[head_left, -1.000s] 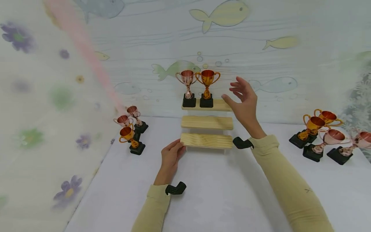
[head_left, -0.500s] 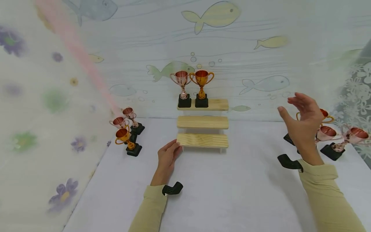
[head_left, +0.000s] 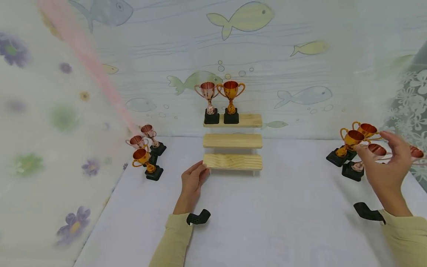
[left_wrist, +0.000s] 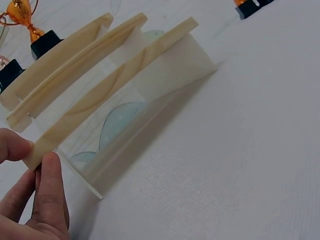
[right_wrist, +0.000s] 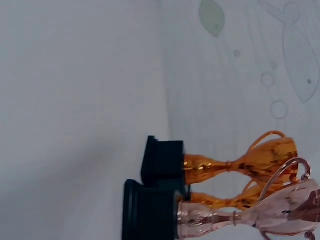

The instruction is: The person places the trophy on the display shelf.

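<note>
A: Step in hand?
B: Left cups, one gold, two pink, stand untouched. Left hand pinches the rack at its lowest tier's left end, thumb above, fingers beneath; steadying it, I'd say.
A: On the rack?
B: Pink cup, then gold cup, both upright on the top tier.
A: Right hand?
B: Thumb and fingers spread, at the right cups, two gold, two pink, partly hidden. Contact: can't tell. Looks like reaching for one.
A: Next move calls for?
B: Probably closing on a single cup without knocking its close neighbours.
A: Surface, room?
B: Flowered drape at left, white table under everything, fish backdrop behind, lace far right.
</note>
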The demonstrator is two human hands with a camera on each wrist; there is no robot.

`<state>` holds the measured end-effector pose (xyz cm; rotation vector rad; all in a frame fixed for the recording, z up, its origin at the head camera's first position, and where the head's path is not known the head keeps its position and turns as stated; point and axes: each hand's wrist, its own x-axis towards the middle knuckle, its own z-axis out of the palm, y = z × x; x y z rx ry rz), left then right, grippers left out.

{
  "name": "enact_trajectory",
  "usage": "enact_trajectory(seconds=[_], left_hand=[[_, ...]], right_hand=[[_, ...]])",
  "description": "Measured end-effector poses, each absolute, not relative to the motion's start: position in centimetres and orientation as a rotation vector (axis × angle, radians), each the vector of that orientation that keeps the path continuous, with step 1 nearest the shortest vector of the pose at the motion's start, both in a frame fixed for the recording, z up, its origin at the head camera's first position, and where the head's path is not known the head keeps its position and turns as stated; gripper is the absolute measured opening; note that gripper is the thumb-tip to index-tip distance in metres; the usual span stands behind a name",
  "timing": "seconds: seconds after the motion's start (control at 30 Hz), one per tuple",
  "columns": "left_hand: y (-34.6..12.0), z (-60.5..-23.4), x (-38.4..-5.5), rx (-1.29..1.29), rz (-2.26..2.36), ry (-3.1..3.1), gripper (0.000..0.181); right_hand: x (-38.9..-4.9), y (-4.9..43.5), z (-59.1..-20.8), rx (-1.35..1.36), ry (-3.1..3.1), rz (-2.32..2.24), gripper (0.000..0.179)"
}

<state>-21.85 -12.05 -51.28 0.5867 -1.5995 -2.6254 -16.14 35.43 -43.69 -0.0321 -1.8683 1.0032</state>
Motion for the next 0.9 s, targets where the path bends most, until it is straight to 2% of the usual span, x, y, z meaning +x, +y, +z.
enact_trajectory(seconds=[0.27, 0.9], left_hand=[[-12.0, -51.1, -21.8, 0.584, -2.632, -1.593, 0.036], [-12.0, -51.2, -21.9, 0.592, -2.605, -1.633, 0.037]], right_hand=[[-14.8, 35.6, -45.2, -0.071, -1.952, 0.964, 0.061], [-15.8, 37.9, -46.5, 0.086, -1.939, 0.92, 0.059]])
